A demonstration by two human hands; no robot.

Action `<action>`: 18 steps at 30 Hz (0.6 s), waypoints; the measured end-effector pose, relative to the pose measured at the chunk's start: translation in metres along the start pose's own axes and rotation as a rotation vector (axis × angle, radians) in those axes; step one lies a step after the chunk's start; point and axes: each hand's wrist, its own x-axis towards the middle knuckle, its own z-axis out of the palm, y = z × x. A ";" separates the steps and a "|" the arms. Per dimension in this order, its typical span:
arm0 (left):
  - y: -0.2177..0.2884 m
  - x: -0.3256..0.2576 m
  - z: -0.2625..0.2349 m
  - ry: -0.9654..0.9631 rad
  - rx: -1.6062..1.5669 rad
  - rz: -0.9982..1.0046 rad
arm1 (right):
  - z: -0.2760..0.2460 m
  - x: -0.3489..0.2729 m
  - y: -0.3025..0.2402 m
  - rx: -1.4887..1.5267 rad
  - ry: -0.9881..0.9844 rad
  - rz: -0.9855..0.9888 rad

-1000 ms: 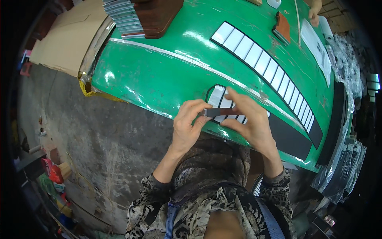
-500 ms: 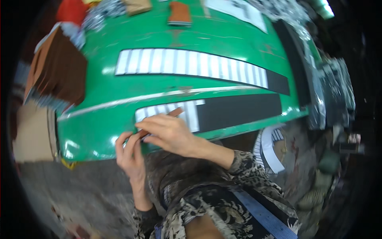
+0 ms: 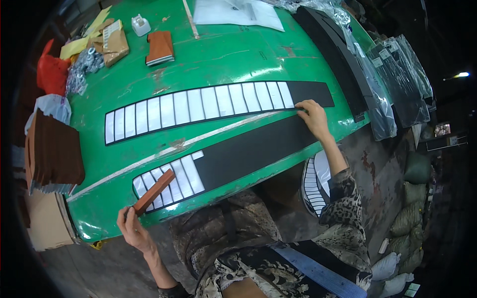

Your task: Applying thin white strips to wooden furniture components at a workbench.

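My left hand is closed on the near end of a narrow reddish-brown strip. That strip slants over the nearer black band, whose left part carries white panels in a row; the rest is bare black. Beyond it lies a second long black band, mostly covered with white panels side by side. My right hand reaches to this farther band, thumb and fingertips drawn together at its near edge, by the last white panel on the right. Whatever is between those fingertips cannot be made out.
Brown folded pieces are stacked at the left edge of the green table. Toward the back are a small brown stack, a white tape dispenser and a white sheet. Black strips lie along the right edge.
My right hand has left the brown strip and moved right to the farther band. My left hand still holds the strip, now by its near end. The view has shifted.
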 end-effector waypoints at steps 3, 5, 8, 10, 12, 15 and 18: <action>0.004 0.008 -0.005 -0.028 0.140 -0.047 | -0.004 0.020 0.018 -0.019 -0.042 -0.033; 0.016 0.021 -0.007 -0.089 0.177 -0.091 | -0.005 0.035 0.026 -0.055 -0.076 -0.085; 0.032 0.049 0.005 -0.158 0.385 -0.024 | -0.010 0.065 0.041 -0.097 -0.314 -0.075; 0.050 0.067 0.025 -0.098 0.367 0.182 | -0.015 0.081 0.028 -0.174 -0.440 0.005; 0.085 0.091 0.064 -0.160 0.267 0.335 | -0.014 0.089 0.031 -0.193 -0.515 0.049; 0.162 0.131 0.141 -0.358 -0.012 0.459 | -0.024 0.087 0.023 -0.258 -0.502 0.039; 0.210 0.154 0.237 -0.495 -0.266 0.504 | -0.010 0.082 0.033 -0.146 -0.272 -0.072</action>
